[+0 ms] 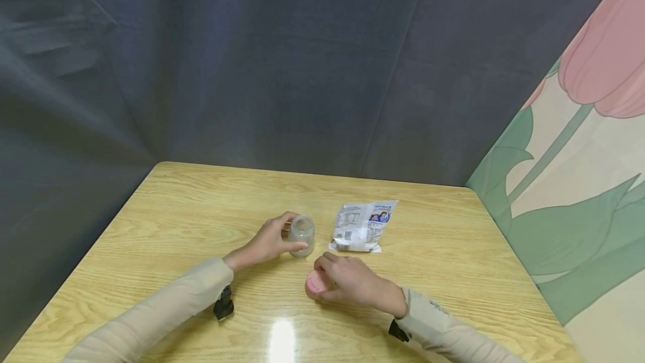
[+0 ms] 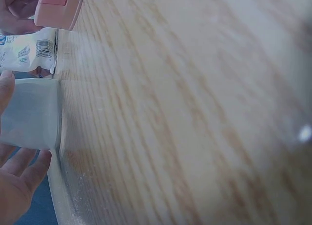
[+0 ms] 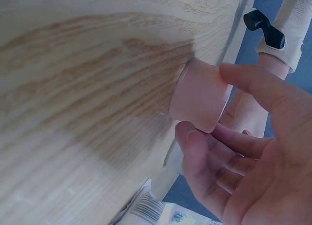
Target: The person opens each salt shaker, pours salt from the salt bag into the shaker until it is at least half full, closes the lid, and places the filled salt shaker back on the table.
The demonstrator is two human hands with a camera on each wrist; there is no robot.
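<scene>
A small open-mouthed glass jar (image 1: pixel 302 235) stands upright on the table. My left hand (image 1: pixel 269 241) grips it from the left, the thumb across the near side and the fingers round the far side. In the left wrist view the jar (image 2: pixel 31 114) looks cloudy and translucent between thumb and fingers. Nearer to me and a little to the right, my right hand (image 1: pixel 353 280) holds a small round pink container (image 1: pixel 318 282) between thumb and fingers. The right wrist view shows the container's smooth pink side (image 3: pixel 201 94), low at the tabletop.
A white printed packet (image 1: pixel 360 226) with a barcode stands just right of the jar, beyond my right hand. The wood-grain table (image 1: pixel 211 198) ends at a dark curtain (image 1: pixel 282 71) behind. A flower-patterned wall (image 1: pixel 579 200) borders the right side.
</scene>
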